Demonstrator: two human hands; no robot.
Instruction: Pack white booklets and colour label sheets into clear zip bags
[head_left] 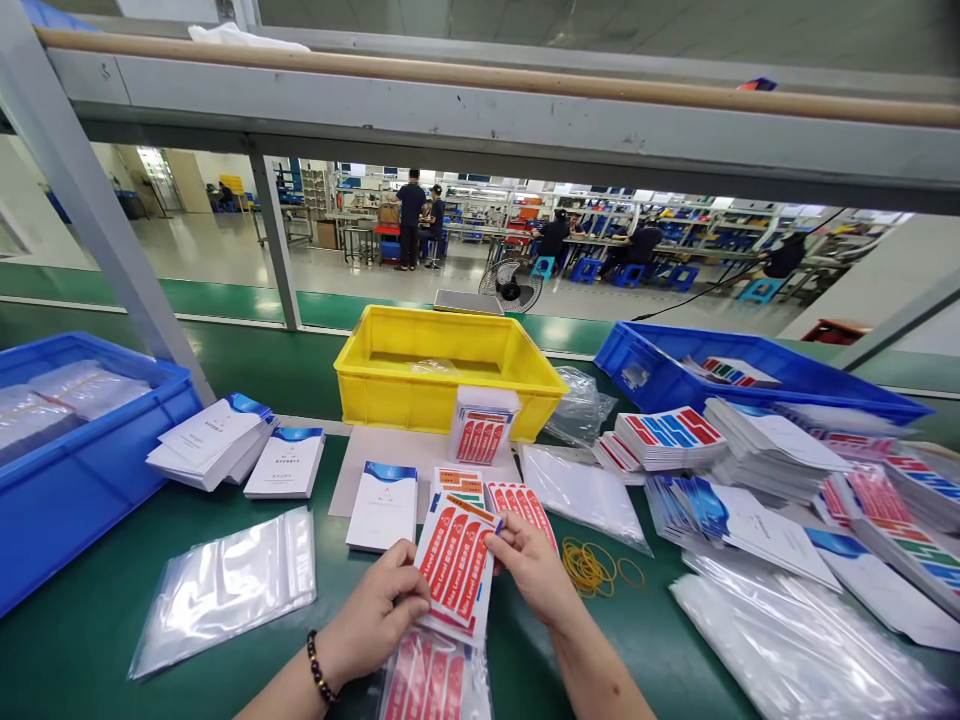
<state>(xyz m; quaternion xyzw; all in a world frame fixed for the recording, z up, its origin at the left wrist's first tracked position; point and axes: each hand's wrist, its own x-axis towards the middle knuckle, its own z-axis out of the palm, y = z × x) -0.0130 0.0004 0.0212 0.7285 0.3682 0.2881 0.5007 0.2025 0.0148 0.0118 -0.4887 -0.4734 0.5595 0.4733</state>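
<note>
Sticker sheets (pixel 456 560), printed in red on white, are held up over the near middle of the green table (pixel 341 575), and I can see both hands busy with them. At the left stands a big blue bin (pixel 82 490), partly out of sight, with bundles of clear plastic bags inside. Over at the far right a second blue bin (pixel 671 385) holds colourful printed sheets. Between them sits a yellow bin (pixel 397 398); all I make out in it is some clear plastic (pixel 433 367). A stack of red labels (pixel 482 435) stands upright against its front. Flat clear bags (pixel 232 585) lie near the left bin, and white booklets (pixel 382 505) are stacked just beyond the hands. The left hand (pixel 386 605) grips the sheets at their lower left edge, thumb on top; the right hand (pixel 529 565) pinches the upper right corner. Below them, a clear pouch (pixel 431 680) has red sheets showing through. Yellow rubber bands (pixel 587 570) lie loosely heaped near the right hand.
</note>
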